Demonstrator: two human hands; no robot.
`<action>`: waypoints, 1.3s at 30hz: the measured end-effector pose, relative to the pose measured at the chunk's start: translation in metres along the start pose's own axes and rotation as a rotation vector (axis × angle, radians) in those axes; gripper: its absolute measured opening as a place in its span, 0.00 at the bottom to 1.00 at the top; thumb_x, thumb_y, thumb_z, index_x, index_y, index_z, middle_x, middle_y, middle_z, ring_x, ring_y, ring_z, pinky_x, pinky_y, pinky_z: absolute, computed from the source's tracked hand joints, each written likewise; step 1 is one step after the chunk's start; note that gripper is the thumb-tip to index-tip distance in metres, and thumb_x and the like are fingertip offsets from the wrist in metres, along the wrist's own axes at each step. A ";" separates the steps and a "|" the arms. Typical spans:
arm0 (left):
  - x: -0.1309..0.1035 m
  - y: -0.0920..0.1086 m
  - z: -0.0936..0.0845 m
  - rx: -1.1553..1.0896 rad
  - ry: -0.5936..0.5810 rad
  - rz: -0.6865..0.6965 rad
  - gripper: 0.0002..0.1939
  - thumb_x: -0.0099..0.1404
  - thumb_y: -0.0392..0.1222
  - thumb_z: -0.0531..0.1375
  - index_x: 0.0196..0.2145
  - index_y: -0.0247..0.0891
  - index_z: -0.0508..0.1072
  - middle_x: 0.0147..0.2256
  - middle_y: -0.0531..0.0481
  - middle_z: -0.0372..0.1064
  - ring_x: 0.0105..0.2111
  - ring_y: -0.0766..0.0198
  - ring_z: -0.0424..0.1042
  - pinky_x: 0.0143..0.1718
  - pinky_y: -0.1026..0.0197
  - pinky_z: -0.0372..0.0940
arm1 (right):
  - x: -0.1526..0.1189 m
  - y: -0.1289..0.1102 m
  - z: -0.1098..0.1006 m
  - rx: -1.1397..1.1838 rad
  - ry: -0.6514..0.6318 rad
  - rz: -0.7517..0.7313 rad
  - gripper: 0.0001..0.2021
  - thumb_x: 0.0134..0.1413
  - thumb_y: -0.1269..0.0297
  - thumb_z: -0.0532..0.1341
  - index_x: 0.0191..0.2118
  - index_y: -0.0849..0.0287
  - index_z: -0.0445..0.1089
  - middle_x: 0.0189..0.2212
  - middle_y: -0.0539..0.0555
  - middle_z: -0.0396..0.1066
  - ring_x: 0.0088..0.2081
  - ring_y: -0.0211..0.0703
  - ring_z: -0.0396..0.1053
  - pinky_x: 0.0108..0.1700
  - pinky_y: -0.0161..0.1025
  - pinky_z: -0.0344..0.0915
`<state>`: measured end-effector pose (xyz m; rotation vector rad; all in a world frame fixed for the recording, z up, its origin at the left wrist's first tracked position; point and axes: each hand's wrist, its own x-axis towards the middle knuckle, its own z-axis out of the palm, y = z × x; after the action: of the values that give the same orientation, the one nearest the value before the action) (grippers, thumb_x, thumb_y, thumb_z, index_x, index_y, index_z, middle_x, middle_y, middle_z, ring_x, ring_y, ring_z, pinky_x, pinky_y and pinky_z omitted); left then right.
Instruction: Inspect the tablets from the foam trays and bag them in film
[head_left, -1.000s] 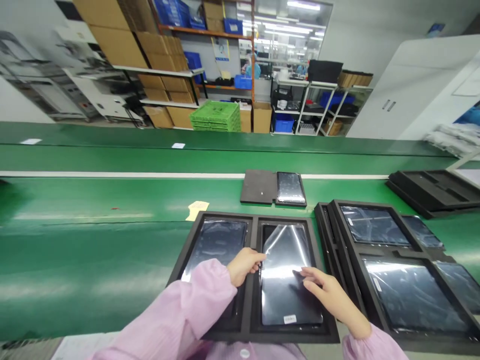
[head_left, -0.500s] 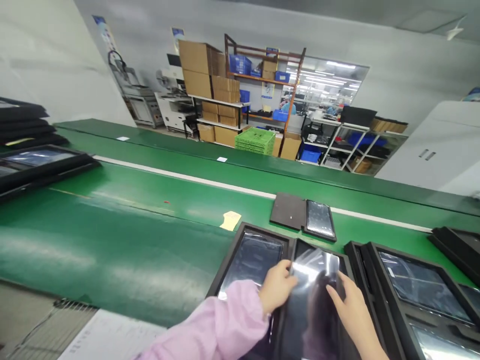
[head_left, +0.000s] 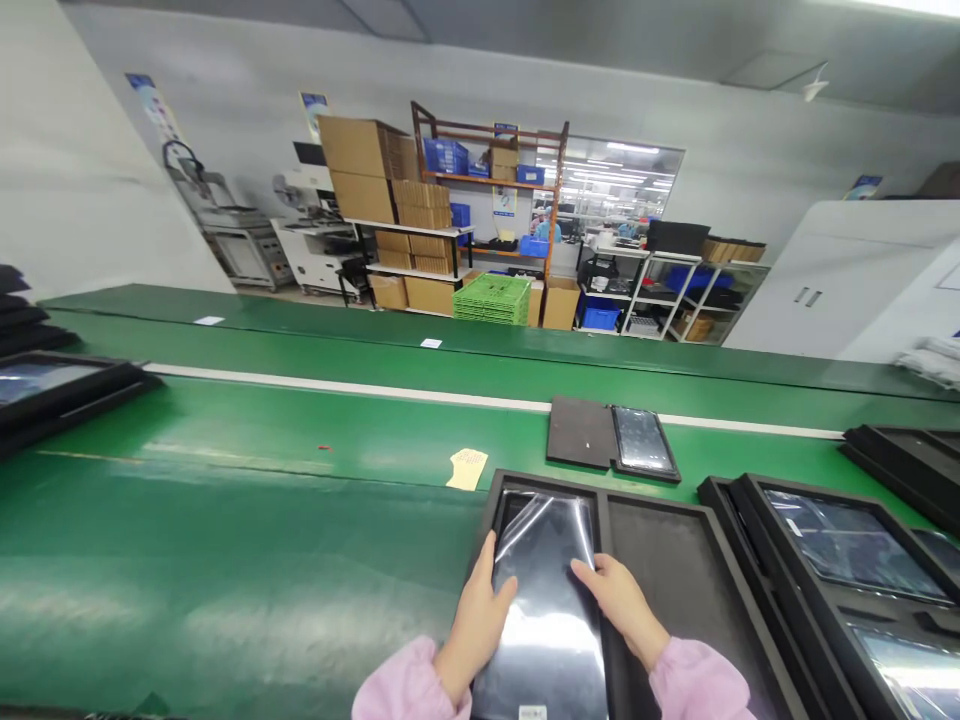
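A dark glossy panel (head_left: 551, 590) under clear film lies in or just over the left compartment of a black foam tray (head_left: 675, 500). My left hand (head_left: 478, 610) grips its left edge, with the thumb on the face. My right hand (head_left: 619, 597) holds the right edge, the thumb resting on top. The tray's right compartment (head_left: 667, 570) shows bare dark foam. Pink sleeves cover both wrists. Behind the tray sit a flat brown foam piece (head_left: 579, 433) and a small framed screen (head_left: 643, 440).
More black trays with panels stand at the right (head_left: 847, 550) and far left (head_left: 67, 385). A torn yellow note (head_left: 467, 468) lies on the green bench (head_left: 247, 560). Beyond are green crates (head_left: 492, 298), shelves with boxes and a white cabinet (head_left: 847, 270).
Both hands and the panel have shifted left, from the tray's right compartment to the left one. The right compartment is now uncovered. The camera view has also turned slightly.
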<state>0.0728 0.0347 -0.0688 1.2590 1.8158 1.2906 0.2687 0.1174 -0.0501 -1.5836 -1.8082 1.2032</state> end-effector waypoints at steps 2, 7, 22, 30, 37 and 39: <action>-0.006 -0.006 0.008 0.005 0.025 0.070 0.31 0.58 0.36 0.50 0.59 0.28 0.51 0.60 0.33 0.49 0.60 0.50 0.50 0.58 0.43 0.49 | -0.001 -0.002 0.001 0.104 -0.033 0.010 0.19 0.47 0.49 0.58 0.32 0.63 0.69 0.26 0.57 0.72 0.33 0.52 0.71 0.33 0.41 0.66; -0.002 -0.008 0.001 -0.115 0.042 0.002 0.30 0.56 0.40 0.54 0.56 0.30 0.57 0.59 0.35 0.53 0.60 0.49 0.51 0.60 0.46 0.48 | -0.014 -0.017 0.008 0.386 -0.120 -0.031 0.22 0.46 0.49 0.60 0.37 0.66 0.69 0.31 0.59 0.74 0.34 0.50 0.72 0.35 0.40 0.68; -0.012 0.071 -0.042 -0.557 -0.126 0.552 0.13 0.52 0.41 0.65 0.38 0.41 0.72 0.35 0.48 0.73 0.36 0.58 0.72 0.38 0.59 0.67 | -0.067 -0.040 -0.039 0.509 0.051 -0.712 0.17 0.45 0.56 0.67 0.42 0.51 0.65 0.46 0.56 0.67 0.52 0.53 0.61 0.49 0.48 0.63; -0.022 0.077 -0.054 -0.457 -0.160 0.764 0.15 0.58 0.51 0.60 0.43 0.46 0.68 0.36 0.46 0.73 0.36 0.55 0.73 0.36 0.53 0.69 | -0.085 -0.064 -0.041 0.618 -0.120 -0.917 0.17 0.48 0.51 0.65 0.43 0.48 0.68 0.37 0.55 0.72 0.40 0.51 0.70 0.42 0.49 0.68; -0.027 0.072 -0.056 -0.443 -0.198 0.801 0.18 0.58 0.53 0.59 0.44 0.46 0.67 0.36 0.45 0.73 0.38 0.53 0.72 0.38 0.49 0.69 | -0.083 -0.059 -0.040 0.670 -0.141 -0.960 0.19 0.44 0.52 0.67 0.44 0.49 0.69 0.36 0.56 0.73 0.39 0.53 0.70 0.42 0.52 0.68; -0.029 0.072 -0.059 -0.421 -0.206 0.818 0.18 0.59 0.52 0.58 0.45 0.45 0.67 0.37 0.45 0.73 0.39 0.53 0.72 0.39 0.49 0.69 | -0.084 -0.060 -0.039 0.699 -0.144 -0.990 0.21 0.43 0.52 0.68 0.44 0.50 0.69 0.36 0.56 0.73 0.38 0.52 0.71 0.40 0.51 0.68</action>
<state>0.0604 -0.0078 0.0180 1.8649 0.8079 1.7473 0.2863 0.0527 0.0370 -0.1487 -1.6129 1.2101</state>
